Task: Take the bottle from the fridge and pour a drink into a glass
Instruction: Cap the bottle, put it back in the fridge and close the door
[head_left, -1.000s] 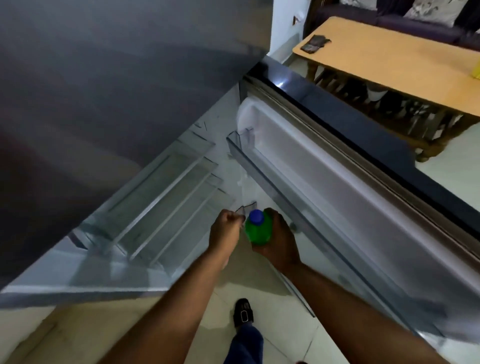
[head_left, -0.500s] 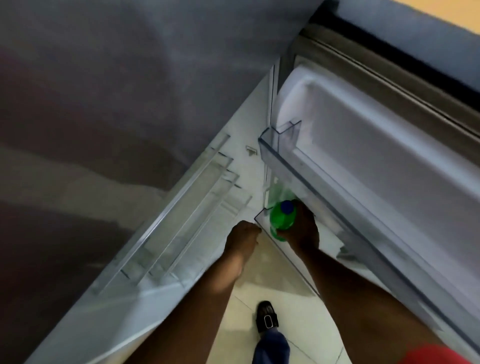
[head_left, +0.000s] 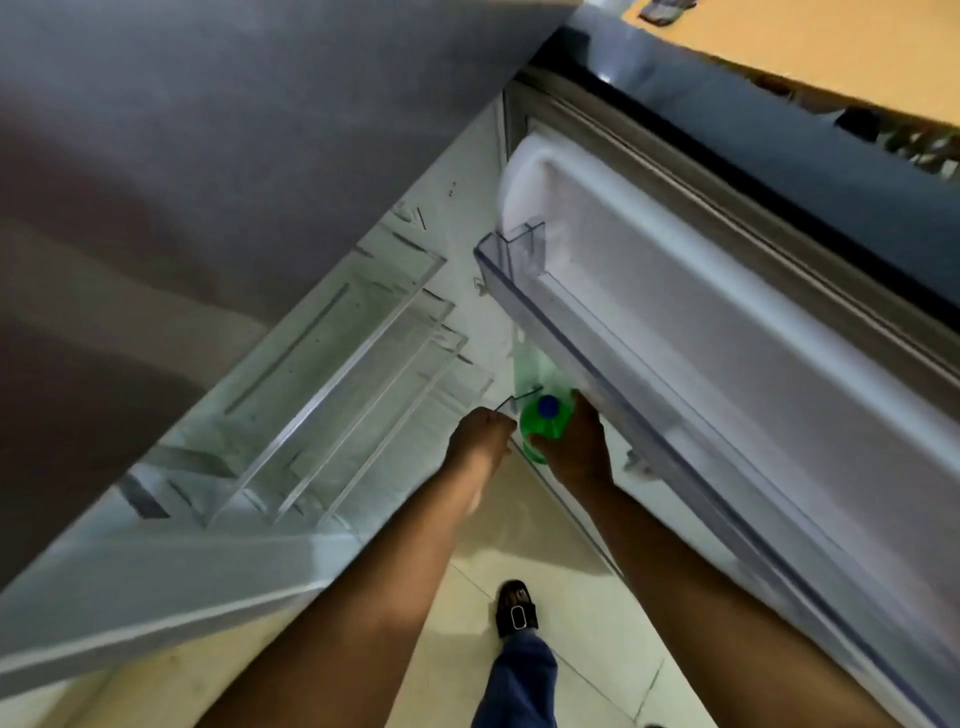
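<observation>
A green bottle (head_left: 540, 431) with a blue cap stands upright at the near end of the lower door shelf of the open fridge door (head_left: 727, 322). My right hand (head_left: 576, 447) is wrapped around its right side. My left hand (head_left: 480, 436) is closed in a fist just left of the bottle, at the corner of the clear shelf rim, touching it. The bottle's lower part is hidden by my hand. No glass is visible.
The fridge body (head_left: 208, 182) fills the left, with clear glass shelves (head_left: 332, 395) inside. A clear upper door bin (head_left: 524, 254) juts out above the bottle. A wooden table (head_left: 831, 47) is at the top right. My sandalled foot (head_left: 517, 613) stands on the tiled floor.
The view swung up and back down; my right hand stays on the green bottle in the door shelf, and my left fist remains beside it at the shelf corner.
</observation>
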